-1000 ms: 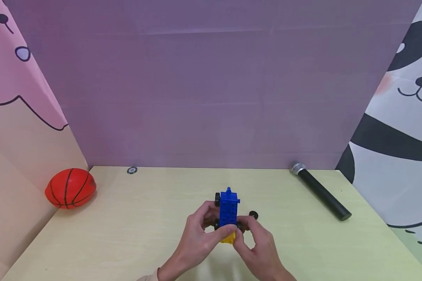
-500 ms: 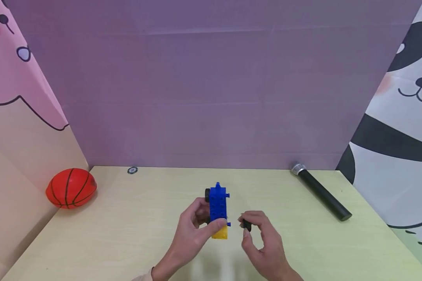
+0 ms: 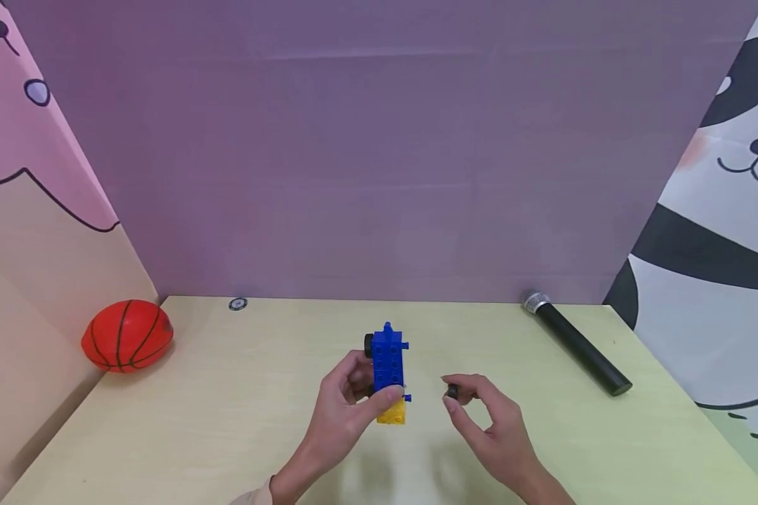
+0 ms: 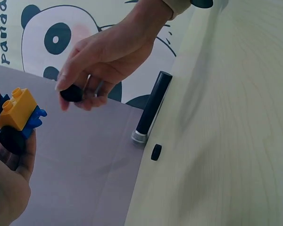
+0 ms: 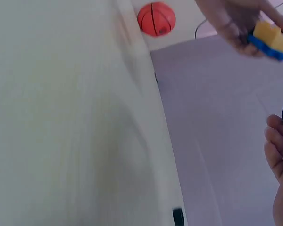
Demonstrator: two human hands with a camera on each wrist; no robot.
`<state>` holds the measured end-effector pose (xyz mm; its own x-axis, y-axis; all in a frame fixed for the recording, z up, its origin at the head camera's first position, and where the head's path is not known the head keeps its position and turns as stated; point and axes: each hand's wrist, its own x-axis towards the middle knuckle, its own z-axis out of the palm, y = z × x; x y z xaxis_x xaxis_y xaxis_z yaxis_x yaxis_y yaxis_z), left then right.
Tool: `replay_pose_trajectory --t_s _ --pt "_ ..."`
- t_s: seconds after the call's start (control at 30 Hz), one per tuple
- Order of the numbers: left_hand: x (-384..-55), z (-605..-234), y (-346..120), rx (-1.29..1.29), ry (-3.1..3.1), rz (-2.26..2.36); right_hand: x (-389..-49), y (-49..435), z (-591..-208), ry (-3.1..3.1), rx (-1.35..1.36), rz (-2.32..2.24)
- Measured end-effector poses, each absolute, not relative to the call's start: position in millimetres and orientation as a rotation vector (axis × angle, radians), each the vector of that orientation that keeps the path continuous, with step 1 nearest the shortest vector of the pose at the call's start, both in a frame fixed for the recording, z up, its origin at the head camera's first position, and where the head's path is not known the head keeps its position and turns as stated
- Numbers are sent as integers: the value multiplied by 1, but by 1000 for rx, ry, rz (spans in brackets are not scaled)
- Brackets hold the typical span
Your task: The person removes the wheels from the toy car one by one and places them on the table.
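My left hand (image 3: 344,421) grips a toy car of building blocks (image 3: 388,358), blue with a yellow brick (image 4: 20,108) at the near end. A black wheel (image 3: 369,345) sits on its left side, and two bare blue axle pegs stick out on the right. Part of the car is hidden by my left fingers. My right hand (image 3: 493,428), to the right of the car and apart from it, pinches a loose black wheel (image 3: 452,391) between thumb and fingers. Another black wheel (image 4: 156,152) stands on the table in the left wrist view.
A black microphone (image 3: 577,344) with a silver head lies at the table's back right. At the left edge rests a red basketball-patterned ball (image 3: 128,337), looking squashed. A small round disc (image 3: 238,304) lies by the purple back wall (image 3: 379,154).
My right hand has pulled the near right wheel off the car and moved away to the right with it. My left hand has shifted slightly left with the car.
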<state>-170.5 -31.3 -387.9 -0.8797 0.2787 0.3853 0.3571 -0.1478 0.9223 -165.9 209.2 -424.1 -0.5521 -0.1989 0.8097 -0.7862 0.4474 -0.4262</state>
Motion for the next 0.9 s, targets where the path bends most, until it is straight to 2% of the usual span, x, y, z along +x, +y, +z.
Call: replay_pose_trajectory --t_s 0.4,0.63,0.9 --pt "-172 -387 -35 -757 -2000 -2215 -190 270 -436 -2156 688 809" --pt "-172 -387 -34 -749 -2004 -2203 -195 280 -439 -2416 426 705" --pt "-169 -386 -33 -719 -2014 -2224 -208 288 -448 -2543 377 734"
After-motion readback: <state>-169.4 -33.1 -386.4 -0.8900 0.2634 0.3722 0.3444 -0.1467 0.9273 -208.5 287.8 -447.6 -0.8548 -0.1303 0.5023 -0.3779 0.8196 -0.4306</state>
